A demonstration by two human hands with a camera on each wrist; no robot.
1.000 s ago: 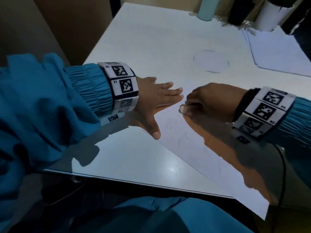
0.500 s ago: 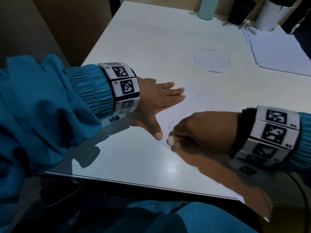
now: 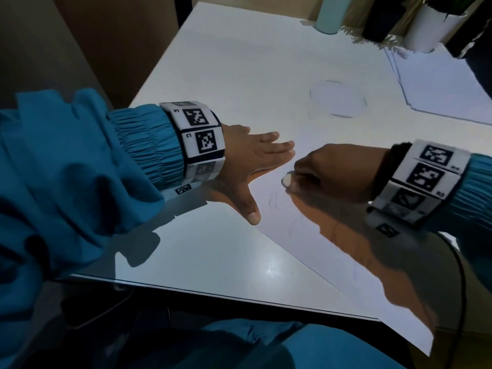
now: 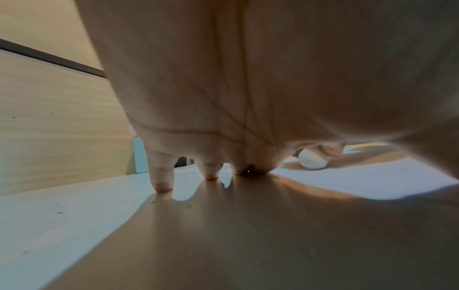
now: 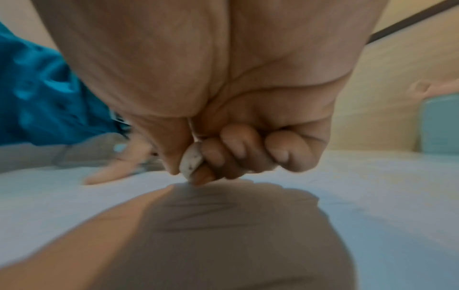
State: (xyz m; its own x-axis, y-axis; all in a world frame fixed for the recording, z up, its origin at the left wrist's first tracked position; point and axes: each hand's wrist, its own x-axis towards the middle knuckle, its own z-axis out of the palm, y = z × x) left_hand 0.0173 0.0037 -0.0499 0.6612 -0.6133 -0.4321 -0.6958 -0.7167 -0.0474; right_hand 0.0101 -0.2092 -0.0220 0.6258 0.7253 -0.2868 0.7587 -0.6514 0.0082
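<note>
A white sheet of paper (image 3: 314, 243) lies slanted on the white table (image 3: 213, 249), with faint pencil marks (image 3: 274, 201) on it. My left hand (image 3: 255, 161) lies flat on the paper's upper left part, fingers straight and thumb spread. Just right of those fingertips, my right hand (image 3: 332, 174) is curled into a fist and pinches a small white eraser (image 3: 287, 180) against the paper. In the right wrist view the eraser (image 5: 190, 160) sits between thumb and forefinger, smudged grey. The left wrist view shows the eraser (image 4: 312, 161) touching the sheet beyond my fingers (image 4: 161, 176).
A pale teal cup (image 3: 330, 14) and a white plant pot (image 3: 431, 27) stand at the table's far edge. More white sheets (image 3: 439, 86) lie at the back right, a faint circle (image 3: 338, 98) beside them. The table's near edge (image 3: 213, 294) is dark; a black cable (image 3: 460, 288) hangs right.
My right hand slid the eraser toward me across the paper, then back up near the left fingertips. The left hand stayed flat in place.
</note>
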